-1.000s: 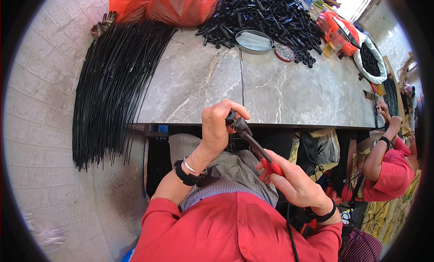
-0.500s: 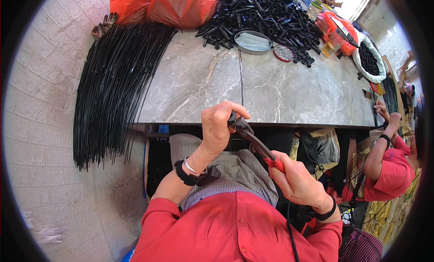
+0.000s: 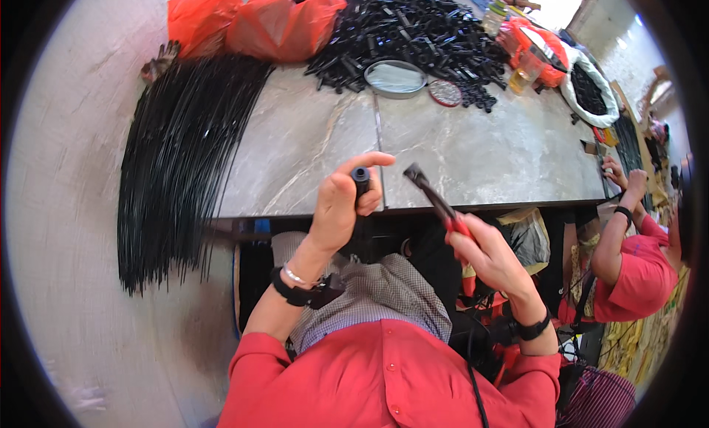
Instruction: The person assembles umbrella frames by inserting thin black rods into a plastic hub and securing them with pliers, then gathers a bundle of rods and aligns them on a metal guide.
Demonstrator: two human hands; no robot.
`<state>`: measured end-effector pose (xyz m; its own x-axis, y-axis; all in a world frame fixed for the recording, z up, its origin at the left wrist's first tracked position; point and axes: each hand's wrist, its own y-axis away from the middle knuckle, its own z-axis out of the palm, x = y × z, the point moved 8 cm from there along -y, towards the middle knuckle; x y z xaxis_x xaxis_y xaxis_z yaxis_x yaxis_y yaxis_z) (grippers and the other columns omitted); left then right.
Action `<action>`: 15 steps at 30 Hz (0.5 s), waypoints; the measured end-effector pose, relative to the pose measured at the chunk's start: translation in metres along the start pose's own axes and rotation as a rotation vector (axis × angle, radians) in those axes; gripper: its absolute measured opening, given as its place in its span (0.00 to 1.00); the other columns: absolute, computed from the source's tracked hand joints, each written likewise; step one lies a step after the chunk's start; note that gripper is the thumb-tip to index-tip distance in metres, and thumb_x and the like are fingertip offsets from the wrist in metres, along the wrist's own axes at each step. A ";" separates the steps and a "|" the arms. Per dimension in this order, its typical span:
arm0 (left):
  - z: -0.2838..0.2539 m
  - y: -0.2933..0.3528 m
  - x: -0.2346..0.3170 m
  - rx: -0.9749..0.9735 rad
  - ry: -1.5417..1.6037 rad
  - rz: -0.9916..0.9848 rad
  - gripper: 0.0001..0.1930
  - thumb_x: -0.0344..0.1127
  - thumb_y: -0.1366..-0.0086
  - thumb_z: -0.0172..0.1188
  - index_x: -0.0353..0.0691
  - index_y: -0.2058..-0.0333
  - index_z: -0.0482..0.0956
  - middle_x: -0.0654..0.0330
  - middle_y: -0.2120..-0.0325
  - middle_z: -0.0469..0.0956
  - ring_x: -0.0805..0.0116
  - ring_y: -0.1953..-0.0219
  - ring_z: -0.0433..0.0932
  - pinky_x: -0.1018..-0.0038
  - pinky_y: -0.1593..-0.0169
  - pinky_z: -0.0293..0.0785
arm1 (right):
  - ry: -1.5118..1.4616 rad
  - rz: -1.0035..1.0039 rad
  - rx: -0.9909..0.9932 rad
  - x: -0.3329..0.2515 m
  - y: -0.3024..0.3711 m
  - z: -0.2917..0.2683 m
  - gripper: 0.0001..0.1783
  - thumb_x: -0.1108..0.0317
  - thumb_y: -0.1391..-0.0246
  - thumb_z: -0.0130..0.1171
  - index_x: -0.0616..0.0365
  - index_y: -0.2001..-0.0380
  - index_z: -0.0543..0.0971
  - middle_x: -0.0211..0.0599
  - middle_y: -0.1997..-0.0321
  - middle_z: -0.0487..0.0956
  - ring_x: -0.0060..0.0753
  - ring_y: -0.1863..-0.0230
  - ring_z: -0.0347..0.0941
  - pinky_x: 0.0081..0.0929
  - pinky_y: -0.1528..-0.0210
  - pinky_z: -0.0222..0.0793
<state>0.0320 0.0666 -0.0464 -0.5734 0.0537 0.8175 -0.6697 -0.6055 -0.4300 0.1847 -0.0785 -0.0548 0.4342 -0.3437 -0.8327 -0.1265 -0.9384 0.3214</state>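
Note:
Over the front edge of the table, my left hand [image 3: 336, 210] grips a short black plastic tube [image 3: 360, 177]. The tube's round end points up, and the index finger stretches out past it. To the right, my right hand [image 3: 489, 254] is closed around the red handles of a pair of pliers [image 3: 434, 195]. Their broad dark head tilts up toward the far left. A gap separates the pliers from the tube. Whether the jaws are apart is too small to tell.
A bundle of long black rods [image 3: 188, 162] hangs over the table's [image 3: 303, 155] left side. Farther back lie red plastic bags [image 3: 284, 22], a heap of black tubes [image 3: 413, 33], a tin of thin pale sticks [image 3: 396, 79] and a small red-rimmed dish [image 3: 444, 93]. A co-worker [image 3: 635, 273] sits at the right.
The pliers have come away from the black tube toward the right. My left hand has shifted slightly left, keeping the tube. The whole view has also shifted a little.

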 end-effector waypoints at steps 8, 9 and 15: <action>-0.021 -0.004 -0.001 0.168 0.063 -0.095 0.22 0.52 0.34 0.55 0.38 0.55 0.67 0.66 0.77 0.62 0.75 0.74 0.60 0.76 0.67 0.61 | 0.751 -0.231 0.529 0.057 -0.063 -0.055 0.27 0.69 0.50 0.59 0.65 0.46 0.69 0.51 0.56 0.71 0.55 0.55 0.68 0.40 0.52 0.66; -0.023 -0.002 0.000 0.180 0.074 -0.099 0.22 0.53 0.34 0.55 0.38 0.58 0.68 0.65 0.77 0.64 0.74 0.74 0.62 0.75 0.67 0.63 | 0.788 -0.268 0.507 0.049 -0.064 -0.056 0.26 0.68 0.50 0.60 0.63 0.47 0.70 0.52 0.55 0.71 0.55 0.54 0.68 0.40 0.51 0.66; -0.007 0.001 -0.010 0.118 0.028 -0.127 0.23 0.54 0.35 0.55 0.36 0.59 0.70 0.61 0.77 0.69 0.71 0.76 0.67 0.71 0.68 0.65 | 0.697 -0.307 0.470 0.029 -0.150 -0.120 0.13 0.67 0.48 0.58 0.58 0.59 0.79 0.49 0.59 0.75 0.53 0.56 0.73 0.41 0.55 0.70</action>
<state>0.0337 0.0714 -0.0574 -0.5016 0.1565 0.8509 -0.6785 -0.6813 -0.2747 0.3234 0.0567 -0.0733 0.9328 -0.1200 -0.3397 -0.2015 -0.9555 -0.2156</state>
